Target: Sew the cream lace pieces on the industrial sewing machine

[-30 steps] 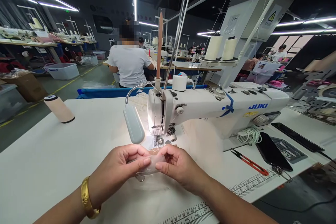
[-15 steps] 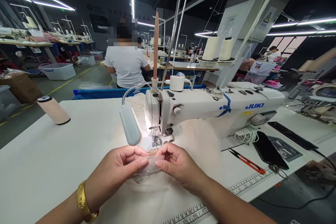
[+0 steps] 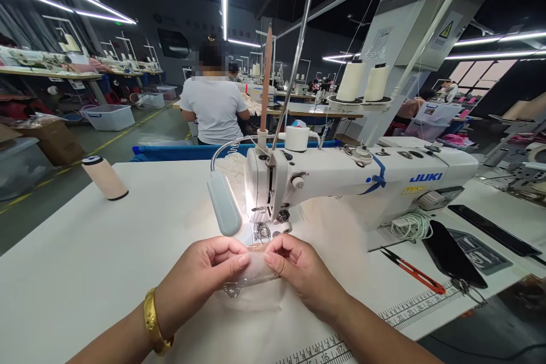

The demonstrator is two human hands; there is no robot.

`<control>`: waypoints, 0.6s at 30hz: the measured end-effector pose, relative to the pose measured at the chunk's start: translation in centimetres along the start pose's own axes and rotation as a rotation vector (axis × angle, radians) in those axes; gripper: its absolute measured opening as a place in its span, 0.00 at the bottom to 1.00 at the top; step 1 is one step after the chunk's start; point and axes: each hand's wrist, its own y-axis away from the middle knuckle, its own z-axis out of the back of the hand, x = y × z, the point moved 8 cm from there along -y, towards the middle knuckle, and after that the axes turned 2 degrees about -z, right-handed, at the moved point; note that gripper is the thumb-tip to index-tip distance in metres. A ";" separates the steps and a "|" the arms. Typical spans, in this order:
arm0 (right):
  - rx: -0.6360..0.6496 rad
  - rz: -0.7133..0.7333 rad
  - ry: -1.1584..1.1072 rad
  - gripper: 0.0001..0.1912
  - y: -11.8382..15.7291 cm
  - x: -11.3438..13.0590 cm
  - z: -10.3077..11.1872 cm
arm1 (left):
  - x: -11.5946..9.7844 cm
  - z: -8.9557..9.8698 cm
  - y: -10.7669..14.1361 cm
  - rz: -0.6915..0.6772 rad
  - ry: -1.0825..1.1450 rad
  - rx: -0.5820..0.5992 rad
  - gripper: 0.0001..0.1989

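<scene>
Between both hands, just in front of the needle area of a white sewing machine (image 3: 324, 179), a piece of sheer fabric (image 3: 256, 273) is stretched. My left hand (image 3: 213, 264) pinches its left part between thumb and fingers; a gold bracelet (image 3: 152, 318) is on that wrist. My right hand (image 3: 298, 267) pinches the right part the same way. A brownish strip (image 3: 257, 247) shows between the fingertips, near the presser foot (image 3: 262, 231). More pale sheer fabric (image 3: 336, 233) lies on the table under and behind the hands.
A thread cone (image 3: 106, 178) stands tilted in view at the left of the table (image 3: 55, 273). Red snips (image 3: 416, 273), a black phone (image 3: 454, 253) and a coiled cable (image 3: 412, 226) lie at the right. A person in a white shirt (image 3: 213, 108) sits ahead.
The whole view has shifted, so the machine and table appear farther right. Both hands keep their pinch on the fabric, which looks slightly more spread between them.
</scene>
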 end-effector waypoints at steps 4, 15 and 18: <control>-0.001 0.008 0.031 0.23 0.2 0.0 0.1 | 0.3 -0.2 0.0 0.020 0.063 0.014 0.28; -0.026 0.000 0.114 0.25 0.3 0.2 0.4 | 1.1 -0.2 -0.2 0.032 0.086 0.007 0.27; -0.035 0.007 0.140 0.25 0.3 0.3 0.4 | 1.0 -0.1 -0.1 0.019 0.064 -0.006 0.26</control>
